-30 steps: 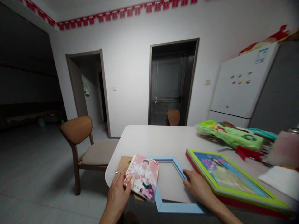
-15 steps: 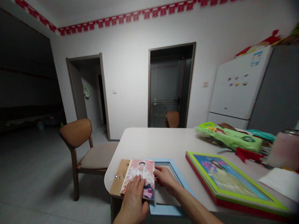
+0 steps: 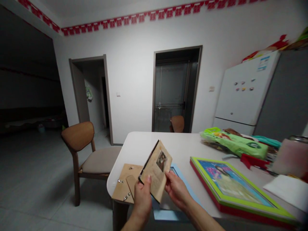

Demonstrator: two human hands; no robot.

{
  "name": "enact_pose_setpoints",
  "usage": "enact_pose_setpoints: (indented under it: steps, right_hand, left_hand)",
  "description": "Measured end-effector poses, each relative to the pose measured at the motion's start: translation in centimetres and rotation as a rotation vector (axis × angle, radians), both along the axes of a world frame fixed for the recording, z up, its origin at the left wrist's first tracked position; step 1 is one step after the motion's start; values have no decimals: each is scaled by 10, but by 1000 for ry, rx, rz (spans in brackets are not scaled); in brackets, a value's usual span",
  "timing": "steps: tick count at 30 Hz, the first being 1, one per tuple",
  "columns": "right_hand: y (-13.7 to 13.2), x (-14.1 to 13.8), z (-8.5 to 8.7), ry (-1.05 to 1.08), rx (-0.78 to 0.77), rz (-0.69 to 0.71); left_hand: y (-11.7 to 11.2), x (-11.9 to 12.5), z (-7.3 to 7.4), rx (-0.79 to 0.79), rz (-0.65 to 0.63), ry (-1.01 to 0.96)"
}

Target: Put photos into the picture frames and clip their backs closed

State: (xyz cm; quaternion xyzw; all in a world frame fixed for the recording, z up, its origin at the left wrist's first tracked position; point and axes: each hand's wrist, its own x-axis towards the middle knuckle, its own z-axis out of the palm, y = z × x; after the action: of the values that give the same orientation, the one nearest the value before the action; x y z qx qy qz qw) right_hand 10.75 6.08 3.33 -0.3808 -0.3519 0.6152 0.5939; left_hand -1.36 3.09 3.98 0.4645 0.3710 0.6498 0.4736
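Note:
A thin stack of photographs (image 3: 155,175) is held up over the table, tilted, its yellowed side with a small dark picture facing me. My left hand (image 3: 141,194) grips the lower left edge, thumb on top. My right hand (image 3: 177,189) pinches the right edge. Below them lies a light blue picture frame (image 3: 168,215), partly hidden by my hands and the photographs. Left of it, the brown backing board (image 3: 126,173) with metal clips and a flap lies near the table's left edge.
On the white table (image 3: 144,138), a green-edged framed picture (image 3: 226,183) lies on a red one to the right. Behind it are a green packet (image 3: 235,141), a red object (image 3: 252,160) and white paper (image 3: 286,189). A wooden chair (image 3: 79,136) stands at left.
The photographs have been lifted off the backing board and turned over, hiding the portrait side. My left hand has gone from lying flat on them to gripping their edge; my right hand now pinches them.

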Motion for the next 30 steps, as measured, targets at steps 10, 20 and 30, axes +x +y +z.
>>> enact_pose_setpoints:
  steps: [10, 20, 30]
  right_hand:
    - [21, 91, -5, -666, -136, -131]
    - [27, 68, -10, -1352, 85, -185]
    - [13, 65, -17, -1774, 40, -226]
  left_hand:
    - [-16, -1, -27, -50, -95, 974]
    - [-19, 1, -30, 21, -209, 1198]
    - [-18, 3, -30, 87, -282, 1232]
